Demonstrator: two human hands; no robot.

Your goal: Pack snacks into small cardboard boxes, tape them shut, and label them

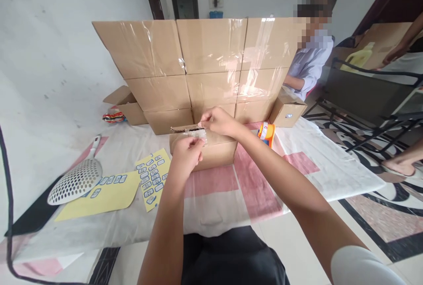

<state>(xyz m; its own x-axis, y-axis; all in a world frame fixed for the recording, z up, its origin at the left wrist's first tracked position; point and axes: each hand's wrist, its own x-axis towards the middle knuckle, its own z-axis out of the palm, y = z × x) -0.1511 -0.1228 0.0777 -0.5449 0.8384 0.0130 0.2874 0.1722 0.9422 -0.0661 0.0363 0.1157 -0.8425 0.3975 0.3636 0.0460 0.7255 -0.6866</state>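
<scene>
A small cardboard box point(214, 153) sits on the table in front of me, a narrow dark gap showing along its top edge at the back left. A short strip of clear tape point(198, 134) lies over that top near the gap. My left hand point(187, 155) is closed in a pinch at the strip's near end. At the far end of the strip, by the gap, my right hand point(216, 122) is also closed, thumb against fingers. Both hands touch the box top; their fingertips partly hide the tape.
Stacked, taped cartons point(211, 51) stand behind the box. An orange tape roll point(267, 133) and another carton point(288, 108) are to the right. Yellow sticker sheets point(152, 179) and a white skimmer point(77, 179) lie left. A person point(309, 62) sits at the far right.
</scene>
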